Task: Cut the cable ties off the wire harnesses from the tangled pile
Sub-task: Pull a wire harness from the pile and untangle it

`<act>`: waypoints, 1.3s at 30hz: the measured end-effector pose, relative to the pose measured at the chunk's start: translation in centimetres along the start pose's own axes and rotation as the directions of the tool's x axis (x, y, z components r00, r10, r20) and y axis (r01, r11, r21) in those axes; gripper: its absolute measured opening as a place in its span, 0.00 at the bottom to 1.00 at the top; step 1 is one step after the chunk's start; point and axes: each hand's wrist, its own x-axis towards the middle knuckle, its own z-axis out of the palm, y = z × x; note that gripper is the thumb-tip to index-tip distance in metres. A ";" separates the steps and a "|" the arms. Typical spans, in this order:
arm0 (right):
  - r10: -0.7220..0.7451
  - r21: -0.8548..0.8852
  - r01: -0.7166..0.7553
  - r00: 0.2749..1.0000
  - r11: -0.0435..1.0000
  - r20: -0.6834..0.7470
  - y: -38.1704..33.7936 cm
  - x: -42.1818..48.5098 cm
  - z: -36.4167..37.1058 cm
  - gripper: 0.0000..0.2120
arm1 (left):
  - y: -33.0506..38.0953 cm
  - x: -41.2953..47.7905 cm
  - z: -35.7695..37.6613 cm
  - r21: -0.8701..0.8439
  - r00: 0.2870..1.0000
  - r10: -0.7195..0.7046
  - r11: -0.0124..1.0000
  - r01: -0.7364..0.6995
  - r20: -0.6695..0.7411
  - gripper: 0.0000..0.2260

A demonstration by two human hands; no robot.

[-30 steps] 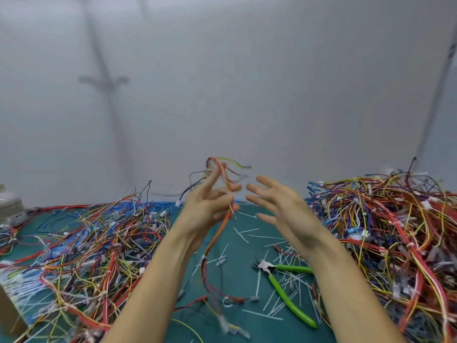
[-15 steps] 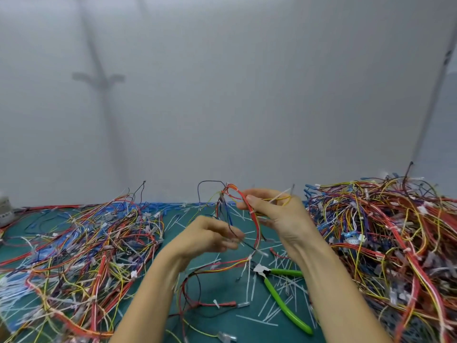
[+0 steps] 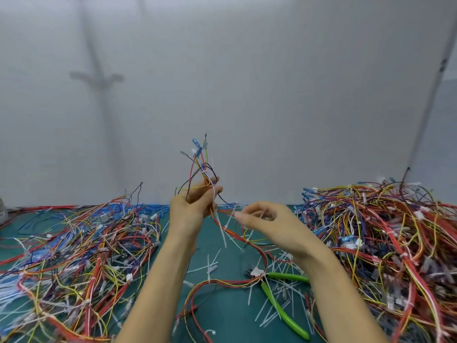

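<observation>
Left hand [image 3: 190, 214] grips the wire harness [image 3: 201, 167], holding it raised above the green mat [image 3: 230, 315]. Right hand [image 3: 267, 220] is curled by a cable tie [image 3: 224, 235]; I can't tell if it's pinching. The harness tail lies over the flush cutters [image 3: 288, 277], so lifting higher probably drags them or snags loose offcuts.

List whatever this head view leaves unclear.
Head view:
- right hand: motion blur hides whether its fingertips pinch anything.
- green cutters: head covered by the harness and a white connector.
- grey object at left edge: cut off by the frame.
</observation>
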 end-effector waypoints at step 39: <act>-0.093 0.693 0.299 0.943 0.656 -0.319 -3.5 -0.6 -0.8 0.11 | 6.8 -1.5 -3.3 0.649 0.891 -0.217 0.753 -0.106 0.398 0.05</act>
